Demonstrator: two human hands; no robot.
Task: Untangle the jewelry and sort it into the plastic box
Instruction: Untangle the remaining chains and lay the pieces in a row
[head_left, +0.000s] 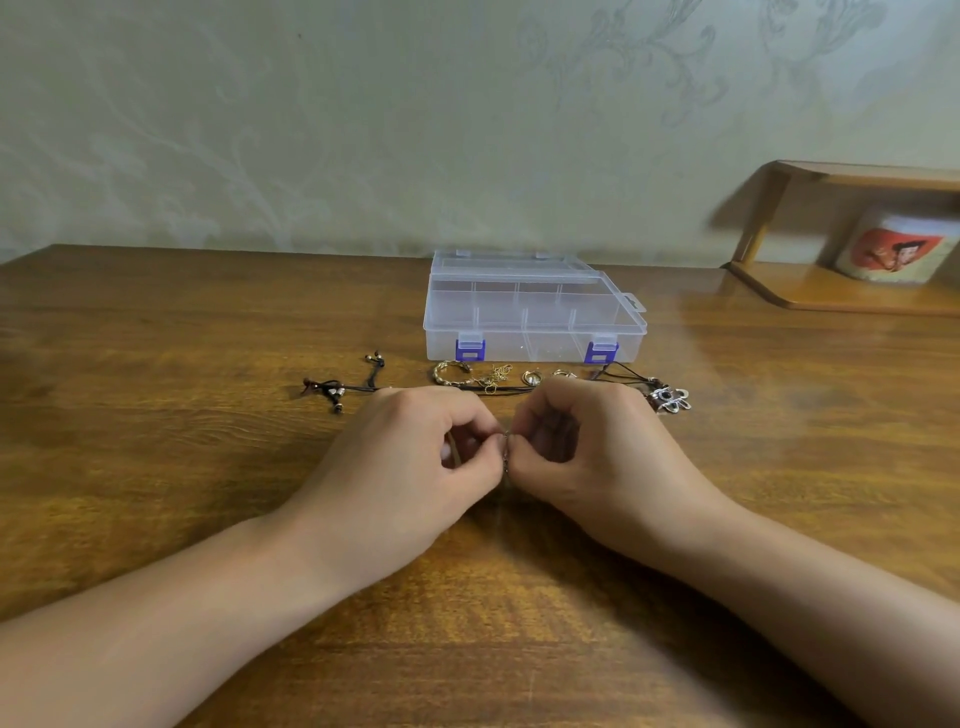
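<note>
Both hands pinching one small piece of jewelry over the table.

I see my left hand (415, 447) and right hand (587, 441) meeting fingertip to fingertip on what looks like a thin chain (505, 452), too blurred to name. The remaining jewelry (493, 378) lies just before the closed plastic box (535, 317).

Bare forearms, no sleeves; hands (511, 447) seemingly ringless
</note>
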